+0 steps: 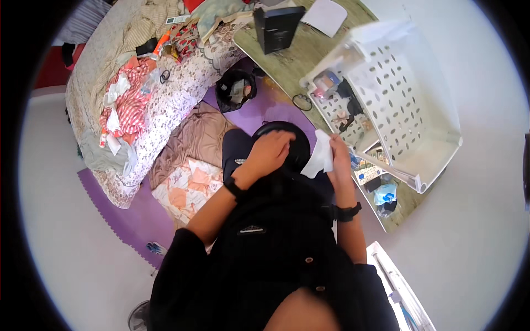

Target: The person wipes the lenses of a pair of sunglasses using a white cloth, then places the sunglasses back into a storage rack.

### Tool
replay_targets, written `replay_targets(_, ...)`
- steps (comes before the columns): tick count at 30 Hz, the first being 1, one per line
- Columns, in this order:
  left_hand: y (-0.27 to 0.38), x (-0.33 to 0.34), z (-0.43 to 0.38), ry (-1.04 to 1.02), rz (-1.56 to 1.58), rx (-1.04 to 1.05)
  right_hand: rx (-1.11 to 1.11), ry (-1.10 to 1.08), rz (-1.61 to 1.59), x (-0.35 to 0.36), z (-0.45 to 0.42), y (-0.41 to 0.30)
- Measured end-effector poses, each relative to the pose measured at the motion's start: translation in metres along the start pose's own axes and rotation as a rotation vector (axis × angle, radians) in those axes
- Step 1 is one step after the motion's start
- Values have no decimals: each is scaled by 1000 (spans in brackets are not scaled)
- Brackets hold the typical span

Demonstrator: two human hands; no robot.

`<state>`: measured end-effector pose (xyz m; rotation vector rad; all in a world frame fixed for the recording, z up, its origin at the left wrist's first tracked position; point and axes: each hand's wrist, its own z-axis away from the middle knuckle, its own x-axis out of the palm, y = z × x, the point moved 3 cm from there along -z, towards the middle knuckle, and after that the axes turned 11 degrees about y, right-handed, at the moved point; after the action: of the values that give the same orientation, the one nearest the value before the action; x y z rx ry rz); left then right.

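A round black object with a raised rim (303, 142), perhaps a pan or a lid, lies at my lap. My left hand (269, 152) is over its left part with the fingers curled; whether they grip it is hidden. In my right hand (341, 160) is a piece of white tissue or thin cloth (319, 155), pinched at its right side. The tissue hangs beside the black object's right rim. Both wrists wear black bands.
To the right, a table (285, 68) bears a white perforated plastic basket (397, 103) with small items, a black box (279, 31) and a calculator (368, 171). A black-lined bin (235, 92) stands ahead. Clothes litter the bed (165, 111) on the left.
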<state>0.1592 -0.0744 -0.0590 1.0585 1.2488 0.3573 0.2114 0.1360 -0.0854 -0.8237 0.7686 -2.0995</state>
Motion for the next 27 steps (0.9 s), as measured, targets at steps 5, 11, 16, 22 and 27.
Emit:
replay_targets(5,-24,24,-99,387,-60,133,-446,249,210,-28,-8,-21)
replay_targets(11,-55,42,-185,239,216,157,-270,84,395,-85,5,-17)
replay_targets(16,-50,49,-194,291,238,329,-705,228,1069,-91,-4,-38)
replay_targets(22,-61,57,-216,302,139,261,-761,257,1018,-89,-22,-58)
replay_targets(27,-67,60,-231,226,334,147,-702,211,813,-107,-43,-54)
